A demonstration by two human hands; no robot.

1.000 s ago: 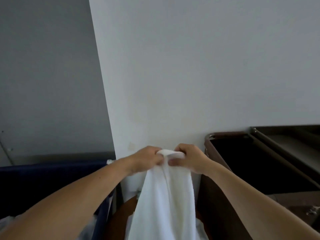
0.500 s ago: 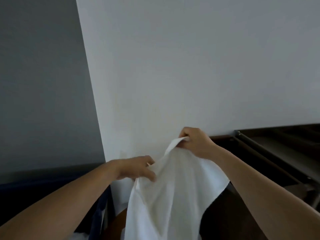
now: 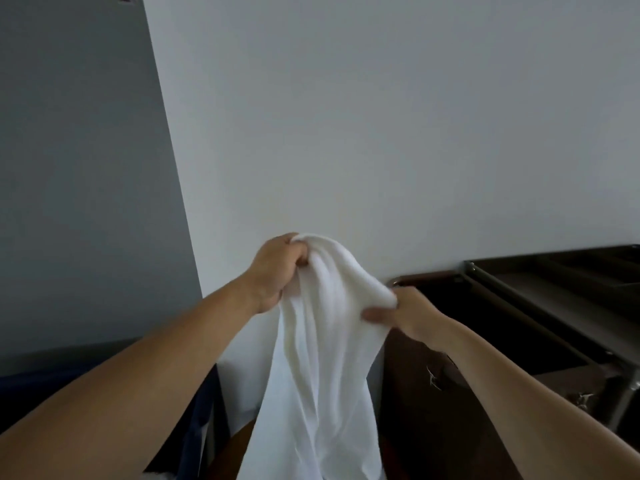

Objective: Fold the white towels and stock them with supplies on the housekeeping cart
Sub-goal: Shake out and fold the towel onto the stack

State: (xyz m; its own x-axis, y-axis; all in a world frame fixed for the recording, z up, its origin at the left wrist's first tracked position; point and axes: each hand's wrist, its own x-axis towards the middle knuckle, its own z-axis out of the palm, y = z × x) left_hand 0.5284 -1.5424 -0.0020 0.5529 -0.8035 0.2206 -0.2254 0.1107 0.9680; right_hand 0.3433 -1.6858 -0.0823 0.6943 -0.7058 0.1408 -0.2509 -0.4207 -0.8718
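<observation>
A white towel (image 3: pixel 322 358) hangs in front of me, held up in the air by both hands. My left hand (image 3: pixel 273 271) grips its bunched top edge, the highest point of the cloth. My right hand (image 3: pixel 405 313) pinches the towel lower and to the right, thumb on the near side. The rest of the cloth drapes down out of the bottom of the frame. The dark brown housekeeping cart (image 3: pixel 491 344) stands to the right, its top tray partly behind my right arm.
A white wall (image 3: pixel 381 133) rises straight ahead, with a grey wall (image 3: pixel 76 168) to the left. A dark blue fabric bin (image 3: pixel 197 420) sits low on the left beneath my left arm. The cart's metal frame (image 3: pixel 623 393) is at the far right.
My left hand has risen and now grips the towel's top. My right hand has dropped from the upper corner to a lower pinch on the right. The spread cloth has bunched together.
</observation>
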